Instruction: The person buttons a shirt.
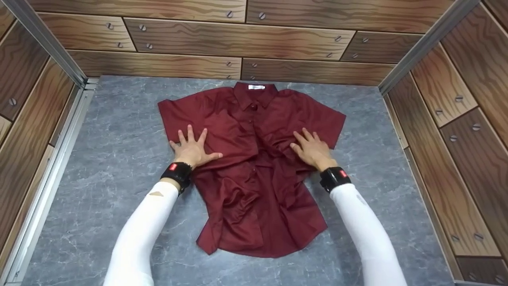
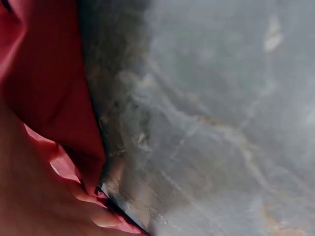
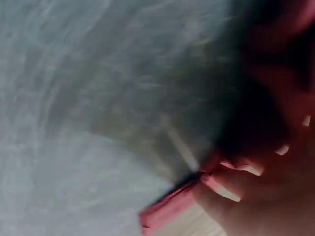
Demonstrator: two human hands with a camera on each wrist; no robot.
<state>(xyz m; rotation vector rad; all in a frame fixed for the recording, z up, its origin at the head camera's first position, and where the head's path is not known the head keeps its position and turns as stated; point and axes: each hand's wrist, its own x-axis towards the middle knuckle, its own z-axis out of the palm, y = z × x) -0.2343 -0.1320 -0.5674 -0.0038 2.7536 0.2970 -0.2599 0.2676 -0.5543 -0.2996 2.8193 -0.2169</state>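
Note:
A dark red short-sleeved button shirt [image 1: 238, 135] lies front up, its collar [image 1: 256, 97] toward the back wall. Wrinkles and folds run through its middle and lower part, and the front gapes below the chest. My left hand [image 1: 191, 151] rests on the shirt's left side below the sleeve, fingers and thumb spread wide. On the opposite side, my right hand [image 1: 312, 150] touches the cloth below the other sleeve, fingers extended and slightly bent. Both wrist views show red cloth [image 2: 54, 88] beside the hands; the right wrist view is blurred.
The shirt lies on a grey marbled surface [image 1: 119, 119]. Wood-patterned panels [image 1: 238, 39] stand at the back and both sides, with metal rails at the corners. Black bands [image 1: 335, 178] circle both wrists over white sleeves.

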